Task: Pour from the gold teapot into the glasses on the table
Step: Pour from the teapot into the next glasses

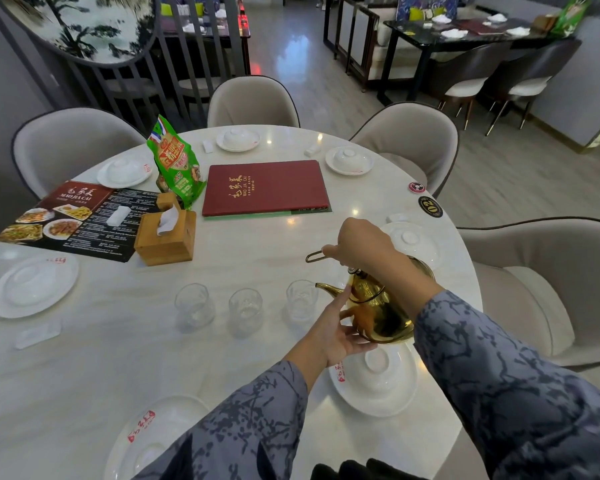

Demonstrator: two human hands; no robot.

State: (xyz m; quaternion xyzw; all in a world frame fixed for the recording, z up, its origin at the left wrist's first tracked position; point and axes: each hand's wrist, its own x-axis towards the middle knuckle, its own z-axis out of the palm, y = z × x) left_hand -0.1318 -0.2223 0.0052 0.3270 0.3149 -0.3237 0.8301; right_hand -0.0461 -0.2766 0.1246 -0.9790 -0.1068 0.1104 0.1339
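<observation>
A gold teapot point(381, 310) hangs above the round white table point(257, 258), tilted left, its spout over the rim of the right glass point(301, 299). My right hand point(357, 242) grips the teapot's wire handle from above. My left hand point(333, 327) lies flat against the pot's underside and front, index finger stretched up along the body below the spout. Three clear glasses stand in a row: the left glass point(193, 304), the middle glass point(245, 308) and the right one. I cannot tell whether liquid is flowing.
White covered place settings ring the table, one point(374, 379) just under the teapot. A red menu point(265, 187), a wooden tissue box point(165, 237), a green snack bag point(177, 161) and a picture menu point(73, 220) lie farther back. Beige chairs surround the table.
</observation>
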